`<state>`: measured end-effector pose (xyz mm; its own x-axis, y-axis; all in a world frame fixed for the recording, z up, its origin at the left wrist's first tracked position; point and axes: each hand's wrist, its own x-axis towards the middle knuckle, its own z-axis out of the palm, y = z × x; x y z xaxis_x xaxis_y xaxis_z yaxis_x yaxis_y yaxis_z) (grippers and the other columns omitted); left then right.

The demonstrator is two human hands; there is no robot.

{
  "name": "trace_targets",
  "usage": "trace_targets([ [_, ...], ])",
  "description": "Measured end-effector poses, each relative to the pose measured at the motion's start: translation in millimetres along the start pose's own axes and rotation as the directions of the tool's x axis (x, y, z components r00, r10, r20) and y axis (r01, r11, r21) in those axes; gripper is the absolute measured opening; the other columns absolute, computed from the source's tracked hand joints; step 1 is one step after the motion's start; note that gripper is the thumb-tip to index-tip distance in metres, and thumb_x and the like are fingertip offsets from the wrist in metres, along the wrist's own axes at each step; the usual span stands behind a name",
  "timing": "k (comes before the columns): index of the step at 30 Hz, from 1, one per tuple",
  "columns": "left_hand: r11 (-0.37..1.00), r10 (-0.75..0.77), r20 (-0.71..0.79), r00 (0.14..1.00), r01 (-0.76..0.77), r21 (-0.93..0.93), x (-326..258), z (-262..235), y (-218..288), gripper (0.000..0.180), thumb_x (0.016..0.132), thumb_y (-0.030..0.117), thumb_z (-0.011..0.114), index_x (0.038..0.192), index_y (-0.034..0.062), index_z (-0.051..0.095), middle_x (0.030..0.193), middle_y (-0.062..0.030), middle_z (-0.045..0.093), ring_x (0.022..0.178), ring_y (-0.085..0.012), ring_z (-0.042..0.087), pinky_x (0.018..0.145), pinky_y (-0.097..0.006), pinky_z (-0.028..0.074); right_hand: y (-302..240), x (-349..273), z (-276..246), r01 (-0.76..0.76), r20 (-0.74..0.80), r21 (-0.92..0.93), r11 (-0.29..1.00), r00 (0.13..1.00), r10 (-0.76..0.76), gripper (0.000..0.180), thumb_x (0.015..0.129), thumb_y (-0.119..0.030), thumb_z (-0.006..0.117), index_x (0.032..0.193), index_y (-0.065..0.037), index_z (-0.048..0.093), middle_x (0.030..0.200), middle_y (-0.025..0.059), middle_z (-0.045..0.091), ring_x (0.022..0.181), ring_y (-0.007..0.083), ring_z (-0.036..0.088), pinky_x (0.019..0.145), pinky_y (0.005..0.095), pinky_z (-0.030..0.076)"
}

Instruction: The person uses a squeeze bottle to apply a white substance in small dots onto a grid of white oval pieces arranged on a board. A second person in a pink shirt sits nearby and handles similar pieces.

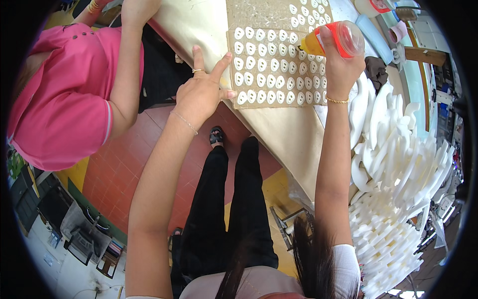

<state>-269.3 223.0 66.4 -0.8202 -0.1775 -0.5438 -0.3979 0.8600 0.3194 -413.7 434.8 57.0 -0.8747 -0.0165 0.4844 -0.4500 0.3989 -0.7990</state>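
My right hand grips a squeeze bottle with a red and clear body and a yellow tip. The bottle is tilted, its tip pointing left and down over rows of small white oval pieces. Each piece has a dark or hollow middle. They lie on a brown cardboard sheet. My left hand rests with fingers spread at the sheet's left edge, the thumb touching its near left corner. Nothing is held in it.
A pale cover lies over the table. To the right is a large heap of curved white foam-like pieces, with a dark crumpled cloth and a blue roll beyond. At left, a co-worker's pink shirt and arm are close to the table.
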Motion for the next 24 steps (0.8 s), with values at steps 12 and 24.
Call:
trace_targets([
  [12,1.000,0.003,-0.016,1.000,-0.003,-0.003,1,2,-2,0.078,0.081,0.041,0.069,0.146,0.0390,0.026,0.153,-0.0310,0.003,0.100,-0.0370,0.065,0.082,-0.041,0.053,-1,-20,-9,0.037,0.024,-0.115,0.993,0.999,-0.035,0.046,0.070,-0.038,0.085,0.093,-0.002,0.067,0.083,0.0061,0.069,0.074,0.0155,0.066,0.070,0.0280,0.052],
  [24,1.000,0.015,-0.009,1.000,-0.015,0.003,1,2,-2,0.079,0.081,0.037,0.069,0.147,0.0354,0.025,0.152,-0.0320,-0.001,0.101,-0.0410,0.063,0.081,-0.043,0.054,-13,-21,8,0.228,0.036,-0.107,0.968,0.974,-0.226,0.036,0.068,-0.027,0.087,0.085,-0.002,0.068,0.080,0.0053,0.066,0.067,0.0152,0.064,0.064,0.0262,0.051],
])
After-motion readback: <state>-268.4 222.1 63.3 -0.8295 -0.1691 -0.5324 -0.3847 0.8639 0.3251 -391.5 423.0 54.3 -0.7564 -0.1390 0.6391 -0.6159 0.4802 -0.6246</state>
